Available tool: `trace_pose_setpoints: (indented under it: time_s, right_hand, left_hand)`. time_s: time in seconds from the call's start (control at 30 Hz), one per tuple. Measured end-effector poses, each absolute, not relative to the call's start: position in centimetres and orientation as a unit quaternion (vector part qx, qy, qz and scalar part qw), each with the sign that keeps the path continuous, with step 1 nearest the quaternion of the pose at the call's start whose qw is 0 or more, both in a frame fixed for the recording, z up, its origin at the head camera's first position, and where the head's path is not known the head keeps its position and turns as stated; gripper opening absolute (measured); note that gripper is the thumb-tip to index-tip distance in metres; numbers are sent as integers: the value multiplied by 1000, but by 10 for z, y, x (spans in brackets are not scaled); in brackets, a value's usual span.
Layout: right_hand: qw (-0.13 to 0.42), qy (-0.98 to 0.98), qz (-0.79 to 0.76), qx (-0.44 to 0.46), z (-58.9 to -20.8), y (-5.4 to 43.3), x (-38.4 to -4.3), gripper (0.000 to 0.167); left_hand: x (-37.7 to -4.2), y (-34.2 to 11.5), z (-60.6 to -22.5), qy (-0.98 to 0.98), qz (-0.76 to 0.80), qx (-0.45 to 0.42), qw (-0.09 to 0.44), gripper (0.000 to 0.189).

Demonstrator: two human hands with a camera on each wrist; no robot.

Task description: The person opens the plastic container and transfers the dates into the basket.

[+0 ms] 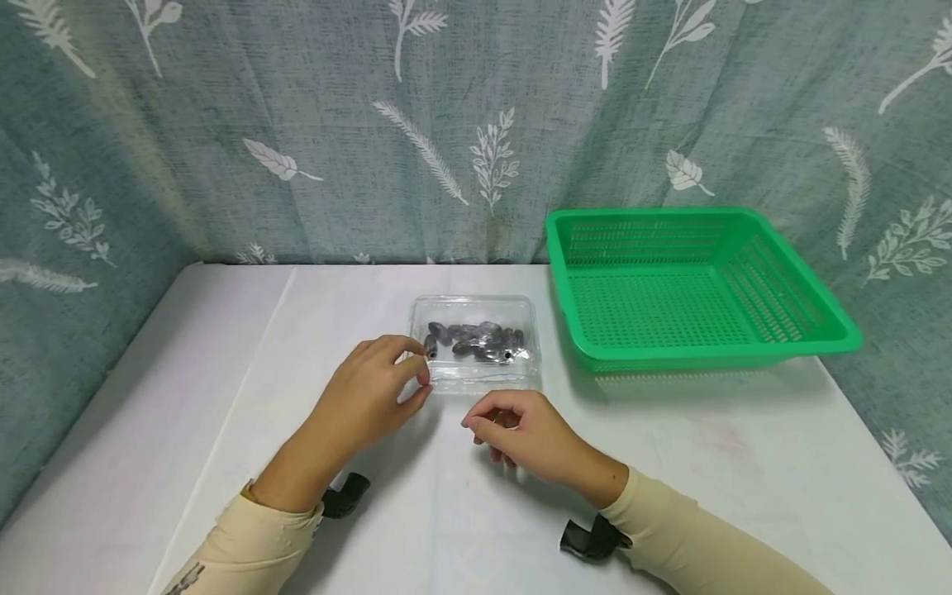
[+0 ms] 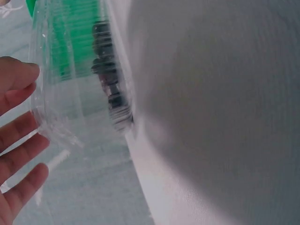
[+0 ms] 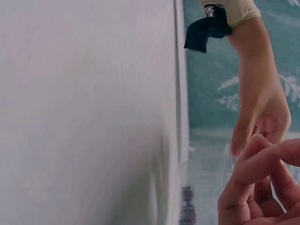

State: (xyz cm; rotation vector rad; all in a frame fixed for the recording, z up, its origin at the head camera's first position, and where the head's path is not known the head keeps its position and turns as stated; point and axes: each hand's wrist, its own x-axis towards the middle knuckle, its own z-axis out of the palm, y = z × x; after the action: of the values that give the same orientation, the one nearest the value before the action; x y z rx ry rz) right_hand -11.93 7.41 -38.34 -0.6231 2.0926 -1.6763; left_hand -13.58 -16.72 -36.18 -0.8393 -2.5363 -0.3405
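A clear plastic clamshell box (image 1: 476, 306) lies on the white table, its lid apparently down. Inside are several dark brown oval pieces (image 1: 487, 340), similar in look to dates. My left hand (image 1: 375, 384) is at the box's near left corner. In the left wrist view its fingers (image 2: 21, 152) are spread and loosely bent beside the clear wall, the fingertips at or very near it. My right hand (image 1: 531, 434) hovers just in front of the box's near edge. Its thumb and forefinger meet, the other fingers curl loosely, and nothing shows between them.
A green perforated plastic basket (image 1: 662, 306) stands right of the box, near the back. Behind the table hangs a grey-green curtain (image 1: 335, 124) with white leaf prints. Each wrist carries a black mount (image 1: 591, 539). The table's right edge slants past the basket.
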Motion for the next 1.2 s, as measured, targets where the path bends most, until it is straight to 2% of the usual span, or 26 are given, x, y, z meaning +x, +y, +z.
trace_pose_setpoints:
  time_s: [0.17, 0.67, 1.03, 1.2]
  right_hand:
    - [250, 712, -628, -192, -390, 72, -121, 23]
    - [365, 611, -699, -75, -397, 51, -126, 34]
    - [317, 581, -749, 9, -402, 22, -127, 37]
    - [302, 578, -758, 14, -405, 22, -126, 37]
  left_hand:
    - [-134, -171, -362, -915, -123, -309, 229, 18]
    - [-134, -179, -359, -917, -127, -303, 229, 17]
    - [-140, -180, -359, -902, -135, -341, 228, 18]
    - [-141, -182, -359, -896, -140, -353, 232, 20]
